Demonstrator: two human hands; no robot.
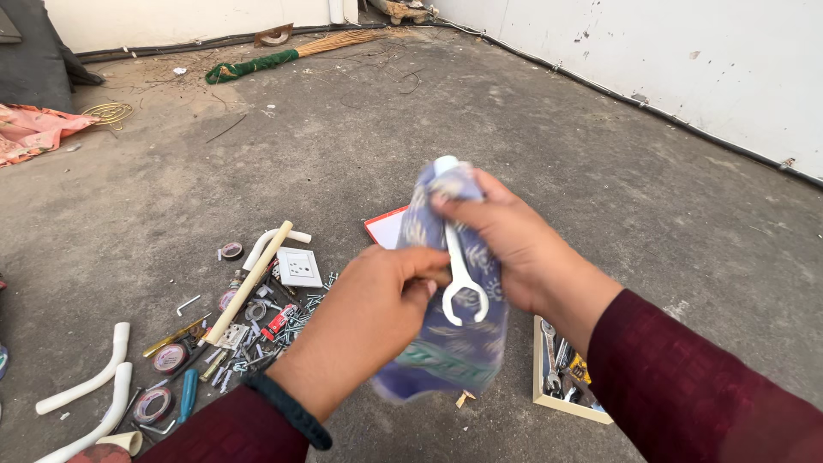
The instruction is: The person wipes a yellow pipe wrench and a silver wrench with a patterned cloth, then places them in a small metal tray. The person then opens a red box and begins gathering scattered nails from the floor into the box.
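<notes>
While our right hand (pixel 506 240) pinched the spanner (pixel 459 266) inside the blue cloth (pixel 446 343), our left hand (pixel 377 317) gripped the cloth's edge, steadying it, seemingly for wiping.

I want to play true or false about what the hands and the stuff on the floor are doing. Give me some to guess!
1. Both hands hold a white double-ended spanner wrapped in a blue patterned cloth. True.
2. The left hand wears a dark wristband. True.
3. The green-handled straw broom lies beside the right hand. False: it lies far off, near the back wall.
4. The white wall switch plate sits inside the wooden tool tray. False: it lies on the floor among scattered screws.
5. The sleeves are yellow. False: they are dark maroon.
</notes>
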